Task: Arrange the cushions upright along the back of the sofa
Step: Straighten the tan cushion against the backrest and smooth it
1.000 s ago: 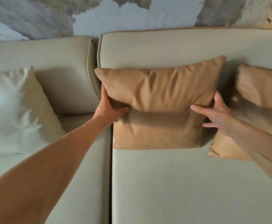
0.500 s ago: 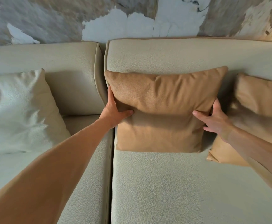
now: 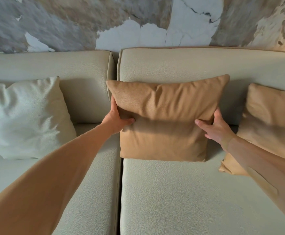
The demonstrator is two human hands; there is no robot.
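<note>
A tan leather cushion [image 3: 167,119] stands upright against the cream sofa back [image 3: 172,65], at the left end of the right-hand seat. My left hand [image 3: 116,119] grips its left edge, thumb on the front face and fingers behind. My right hand [image 3: 218,129] holds its right edge the same way, thumb pressed on the front. A second tan cushion [image 3: 270,116] leans upright against the back just to the right, partly behind my right forearm. A white cushion [image 3: 24,116] leans against the back of the left-hand section.
The sofa seat [image 3: 189,192] stretches bare in front of the cushions, split by a seam between the two sections. A marble-patterned wall [image 3: 138,22] rises directly behind the sofa back.
Both hands keep their hold on the middle tan cushion. My right hand has closed tighter round its right edge. The view has tilted, so more wall shows above the sofa.
</note>
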